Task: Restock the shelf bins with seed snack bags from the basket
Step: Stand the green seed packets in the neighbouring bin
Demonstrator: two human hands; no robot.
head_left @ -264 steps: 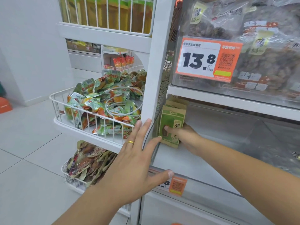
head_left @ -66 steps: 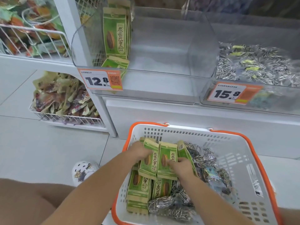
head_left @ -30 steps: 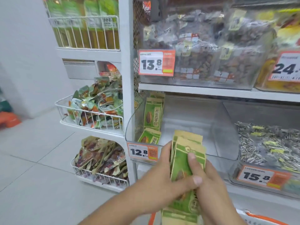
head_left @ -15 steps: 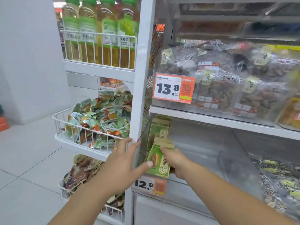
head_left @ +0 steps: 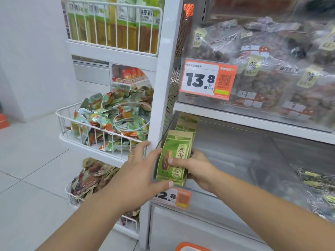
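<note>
A green seed snack bag (head_left: 175,156) stands upright at the front left corner of the clear shelf bin (head_left: 244,160). My right hand (head_left: 196,166) grips it, thumb across its front. My left hand (head_left: 139,175) lies flat with straight fingers against the bin's left front corner and the white post, thumb under the bag's lower edge. More green bags (head_left: 186,124) stand behind it along the bin's left wall. Only the orange rim of the basket (head_left: 190,247) shows at the bottom edge.
A white shelf post (head_left: 163,87) stands left of the bin. Wire baskets of mixed snack packets (head_left: 108,120) jut out on the left. An orange price tag (head_left: 181,197) hangs on the bin front. Striped seed packs (head_left: 319,189) fill the right-hand bin. A shelf of nut bags (head_left: 262,69) hangs above.
My right hand has pushed the green bag upright and a little deeper into the bin's left corner. My left hand has stayed flat against the post and bin corner.
</note>
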